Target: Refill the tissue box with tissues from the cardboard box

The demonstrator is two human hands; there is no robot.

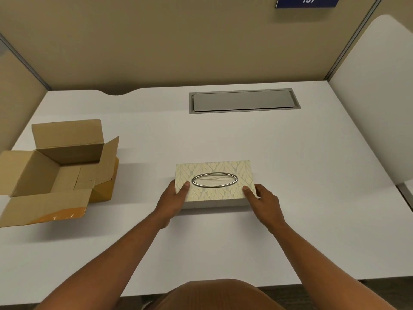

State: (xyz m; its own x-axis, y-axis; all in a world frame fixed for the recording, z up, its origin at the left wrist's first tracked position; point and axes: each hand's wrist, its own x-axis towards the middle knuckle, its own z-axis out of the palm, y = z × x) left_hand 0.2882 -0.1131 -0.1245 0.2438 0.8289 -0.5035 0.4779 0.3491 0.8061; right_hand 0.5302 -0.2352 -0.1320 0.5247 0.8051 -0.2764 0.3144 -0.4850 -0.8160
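Both forearms reach out from the bottom edge of the view, and the two hands clasp the tissue box by its short ends: the left hand on the left end with its thumb laid over the patterned top, the right hand on the right end with its thumb likewise on top. The tissue box sits flat on the white worktop, oval metal-rimmed slot facing up; a pale tissue seems to show through the slot, though how full the box is cannot be told. Well to the left stands the cardboard box, flaps spread open, and what shows of its floor looks bare.

Judging from this, the box is being seated or squared up at the close of the refill. To do it well, keep the pressure even at both ends so the shell does not skew. Press down gently rather than pinching inward. Then let go with both hands together, leaving the slot unobstructed.
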